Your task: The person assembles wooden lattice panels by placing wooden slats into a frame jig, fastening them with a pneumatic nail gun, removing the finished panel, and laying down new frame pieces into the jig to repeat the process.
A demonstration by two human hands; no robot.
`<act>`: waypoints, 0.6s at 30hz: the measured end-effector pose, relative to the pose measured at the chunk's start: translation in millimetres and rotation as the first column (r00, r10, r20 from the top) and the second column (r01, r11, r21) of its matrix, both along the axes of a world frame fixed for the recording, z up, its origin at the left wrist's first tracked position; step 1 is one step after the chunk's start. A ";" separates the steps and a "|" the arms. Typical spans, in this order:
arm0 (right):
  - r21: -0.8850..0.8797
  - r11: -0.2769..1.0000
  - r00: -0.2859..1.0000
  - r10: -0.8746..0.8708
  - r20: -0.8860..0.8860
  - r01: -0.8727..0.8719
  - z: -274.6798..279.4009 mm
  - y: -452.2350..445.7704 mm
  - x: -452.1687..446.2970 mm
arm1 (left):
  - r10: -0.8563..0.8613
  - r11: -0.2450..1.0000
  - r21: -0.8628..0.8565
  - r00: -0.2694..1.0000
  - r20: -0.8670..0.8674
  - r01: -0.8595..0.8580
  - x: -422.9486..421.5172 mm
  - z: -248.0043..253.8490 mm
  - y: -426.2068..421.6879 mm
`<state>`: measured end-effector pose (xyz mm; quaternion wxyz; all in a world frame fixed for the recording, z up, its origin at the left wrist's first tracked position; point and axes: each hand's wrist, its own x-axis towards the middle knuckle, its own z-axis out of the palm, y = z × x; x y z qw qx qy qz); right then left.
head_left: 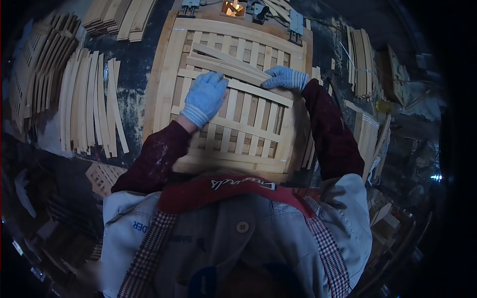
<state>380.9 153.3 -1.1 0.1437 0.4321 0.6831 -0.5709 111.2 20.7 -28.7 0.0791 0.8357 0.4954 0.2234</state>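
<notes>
A wooden lattice panel (pixel 233 161) of crossing light slats lies in front of me, inside a wooden frame. My left hand (pixel 204 98), in a pale blue glove, rests over its left-middle part with the fingers curled. What those fingers hold, if anything, is hidden beneath the glove. Two loose wooden slats (pixel 228 63) lie slantwise across the upper part of the panel. At their right ends is my right hand (pixel 284 78), in a striped glove, its fingers and thumb closed on the slats. A crosswise slat (pixel 261 92) runs between both hands.
Metal clamps (pixel 296 24) sit at the far edge of the frame, beside a small lit box (pixel 233 8). Curved slats (pixel 89 102) are piled at left, with more slat bundles (pixel 361 62) at right. Stacked lattice panels (pixel 37 74) stand far left.
</notes>
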 end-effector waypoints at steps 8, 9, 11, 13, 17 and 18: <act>-0.063 0.985 0.981 -0.169 -0.096 0.163 1.4 -10.4 -1.1 | -0.057 0.996 -0.069 0.996 -0.066 0.053 -18.8 -13.5 -0.1; 0.149 0.979 0.986 -0.124 -0.108 0.140 0.7 -16.0 -3.4 | -0.066 0.996 -0.067 0.996 -0.056 0.062 -20.2 -13.1 -5.2; 0.542 0.837 0.995 -0.029 -0.099 0.078 0.9 -29.9 -10.9 | -0.066 0.995 -0.074 0.997 -0.046 0.062 -20.2 -13.9 -10.2; 0.685 0.728 1.000 -0.013 -0.013 0.018 3.7 -45.7 -19.4 | -0.048 0.997 -0.067 0.998 -0.047 0.045 -19.2 -14.3 -12.3; 0.721 0.688 0.991 -0.031 0.134 -0.076 1.3 -72.2 -32.1 | -0.045 0.997 -0.058 0.997 -0.061 0.042 -16.0 -7.0 -11.4; 0.720 0.690 0.990 -0.042 0.137 -0.070 3.7 -74.5 -32.9 | -0.054 0.995 -0.091 0.997 -0.057 0.049 -15.0 -5.5 -12.2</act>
